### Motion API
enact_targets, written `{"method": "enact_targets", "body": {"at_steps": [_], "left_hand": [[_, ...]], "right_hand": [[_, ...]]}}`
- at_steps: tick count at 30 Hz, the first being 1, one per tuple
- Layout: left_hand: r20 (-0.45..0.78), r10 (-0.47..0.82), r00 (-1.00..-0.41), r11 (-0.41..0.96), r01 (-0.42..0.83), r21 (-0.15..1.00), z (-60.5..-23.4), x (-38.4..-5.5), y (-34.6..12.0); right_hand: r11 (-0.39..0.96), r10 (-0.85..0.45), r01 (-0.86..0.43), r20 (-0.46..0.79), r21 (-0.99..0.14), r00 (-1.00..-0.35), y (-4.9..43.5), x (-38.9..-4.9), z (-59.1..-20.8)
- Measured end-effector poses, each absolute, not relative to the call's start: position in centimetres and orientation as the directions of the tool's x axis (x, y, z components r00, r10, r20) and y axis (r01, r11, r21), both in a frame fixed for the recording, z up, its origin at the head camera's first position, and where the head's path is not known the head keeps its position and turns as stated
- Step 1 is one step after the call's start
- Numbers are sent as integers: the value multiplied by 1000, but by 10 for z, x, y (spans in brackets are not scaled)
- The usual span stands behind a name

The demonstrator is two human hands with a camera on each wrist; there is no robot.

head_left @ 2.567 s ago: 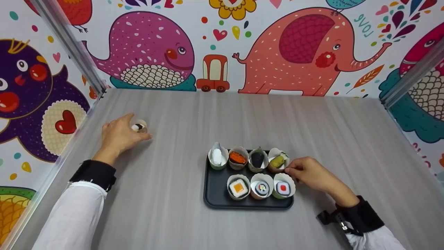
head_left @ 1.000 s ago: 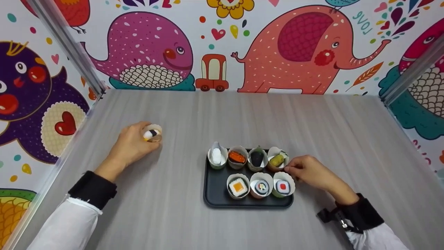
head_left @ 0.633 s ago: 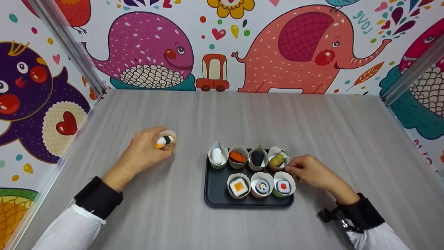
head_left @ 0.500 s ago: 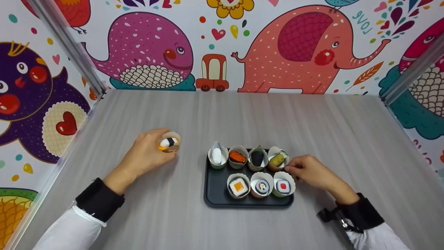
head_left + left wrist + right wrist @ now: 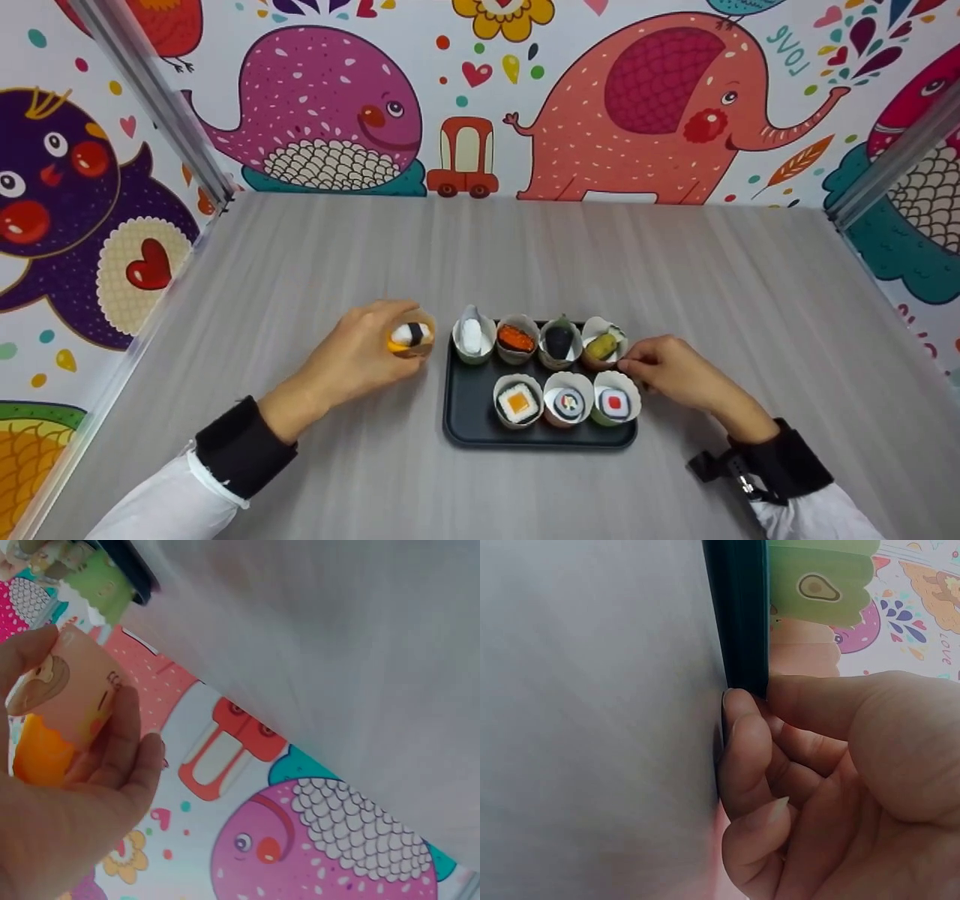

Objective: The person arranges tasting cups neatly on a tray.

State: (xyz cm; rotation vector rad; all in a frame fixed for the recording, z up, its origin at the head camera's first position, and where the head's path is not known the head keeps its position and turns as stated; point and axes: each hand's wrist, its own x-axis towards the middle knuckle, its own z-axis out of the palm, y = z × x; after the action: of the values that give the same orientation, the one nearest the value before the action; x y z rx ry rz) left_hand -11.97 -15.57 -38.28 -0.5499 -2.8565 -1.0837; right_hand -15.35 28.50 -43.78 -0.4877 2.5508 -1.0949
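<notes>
My left hand [image 5: 352,360] grips a paper cup [image 5: 82,686], with the fingers on its far side and the thumb on its near side. Inside lies a toy sushi piece [image 5: 410,335], white with a black band over a yellow-orange base. Hand and cup are just left of a black tray [image 5: 466,429]. At the tray's right edge, my right hand [image 5: 667,371] pinches the rim [image 5: 742,630] between thumb and fingers. Paper cups with toy sushi stand on the tray in two rows, among them orange roe [image 5: 516,339] and a square piece with an orange middle [image 5: 518,403].
A cup with a white and grey piece [image 5: 471,337] stands at the tray's back left corner. The grey table [image 5: 360,247] reaches back to a wall [image 5: 472,97] printed with cartoon animals. Side panels stand at left and right.
My left hand has carried the cup with the banded sushi from the far left of the table rightward and nearer, to beside the tray. My right hand and the tray have stayed put.
</notes>
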Motion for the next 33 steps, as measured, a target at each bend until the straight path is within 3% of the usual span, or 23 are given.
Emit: {"method": "enact_targets", "body": {"at_steps": [7,15,33], "left_hand": [[229,411,-883,663,461,590,-386,-108,-134],[223,512,-829,599,531,599,-392,-100,-117],[118,597,-793,565,520,640,-410,-97,-101]], "right_hand": [[640,-427,-164,-170,-751,-888,285,-152,-437],[644,-422,-163,-169,-747,-891,285,-153,-438],[629,-432,-173,-155,-758,-888,284,-152,-437]]}}
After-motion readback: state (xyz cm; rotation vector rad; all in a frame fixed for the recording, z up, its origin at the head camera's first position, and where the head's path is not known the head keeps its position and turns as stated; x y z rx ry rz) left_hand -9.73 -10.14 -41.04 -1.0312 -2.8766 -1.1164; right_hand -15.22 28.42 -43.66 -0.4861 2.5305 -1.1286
